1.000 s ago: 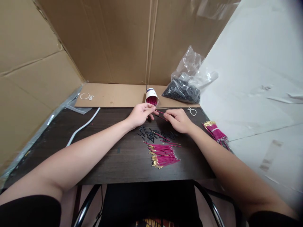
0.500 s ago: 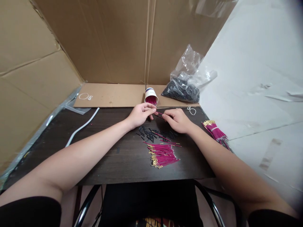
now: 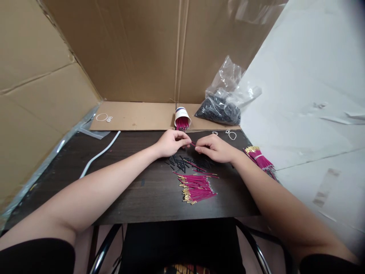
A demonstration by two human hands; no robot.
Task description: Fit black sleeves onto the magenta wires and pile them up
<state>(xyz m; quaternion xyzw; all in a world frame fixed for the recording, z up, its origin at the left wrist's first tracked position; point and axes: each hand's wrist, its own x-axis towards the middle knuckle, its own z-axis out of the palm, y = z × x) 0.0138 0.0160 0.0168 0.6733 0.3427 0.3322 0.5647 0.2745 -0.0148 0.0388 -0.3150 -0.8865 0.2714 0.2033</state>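
Head view, mid-frame: I watch the left hand (image 3: 172,144) and right hand (image 3: 214,148) pinching one magenta wire (image 3: 193,144) — it bridges both grips, slanting down rightward.

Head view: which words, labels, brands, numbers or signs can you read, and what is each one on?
None can be read for certain.
White cup: small print on its side, too small to read.
Printed fabric at the bottom edge: yellowish lettering, cut off by the frame and too unclear to quote.
I can make out no other text.
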